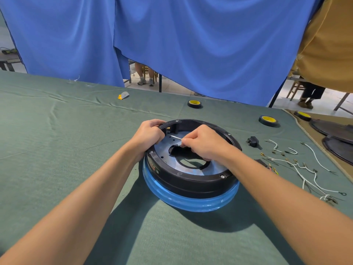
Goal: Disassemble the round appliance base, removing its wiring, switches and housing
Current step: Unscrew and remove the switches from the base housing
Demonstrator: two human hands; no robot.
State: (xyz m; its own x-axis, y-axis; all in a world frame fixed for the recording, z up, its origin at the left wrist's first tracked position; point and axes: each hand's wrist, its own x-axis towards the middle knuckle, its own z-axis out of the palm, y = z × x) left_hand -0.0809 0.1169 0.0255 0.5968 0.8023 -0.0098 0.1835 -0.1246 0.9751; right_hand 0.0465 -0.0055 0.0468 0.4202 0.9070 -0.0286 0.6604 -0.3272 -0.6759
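Centre frame on the worktop (57, 150) sits the round appliance base (191, 180). The left hand (148, 133) has its grip curled round the upper-left rim, while the right hand (204, 142) pinches a thin metal tool (176, 137) aimed at a small fitting (168, 128) inside. Wise here: brace firmly, drive the tip squarely, press lightly.

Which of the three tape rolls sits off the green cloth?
The rightmost tape roll, on the tan mat; the other two rolls lie on the green cloth.

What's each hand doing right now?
Left hand: grips the round black plastic appliance base at its rim.
Right hand: pinches a thin silver metal rod.
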